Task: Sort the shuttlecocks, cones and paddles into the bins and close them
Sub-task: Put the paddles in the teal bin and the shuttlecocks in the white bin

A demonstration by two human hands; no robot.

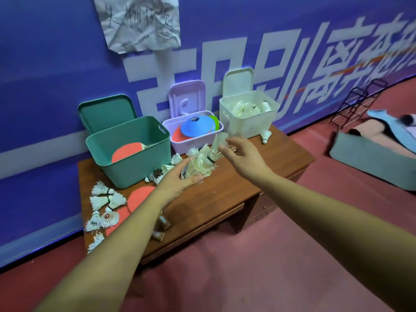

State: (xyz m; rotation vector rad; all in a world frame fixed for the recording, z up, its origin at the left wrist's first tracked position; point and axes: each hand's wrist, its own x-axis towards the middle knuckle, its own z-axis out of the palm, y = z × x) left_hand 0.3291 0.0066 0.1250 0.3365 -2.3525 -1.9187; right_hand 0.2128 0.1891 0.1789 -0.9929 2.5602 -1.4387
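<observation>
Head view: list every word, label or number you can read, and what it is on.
Blue wall banner: large white Chinese characters, one possibly "离"; the rest cropped or hidden, not surely readable.
Crumpled paper: handwritten scrawl, illegible.
Shuttlecocks: dark bands, any print too small.

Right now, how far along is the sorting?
Done: shuttlecocks in white bin, cones in purple bin, one paddle in green bin. In hand: left grip and right grip hold a shuttlecock bunch. Left: loose shuttlecocks and two paddles on the table, one shuttlecock by the white bin, all three lids open.
</observation>
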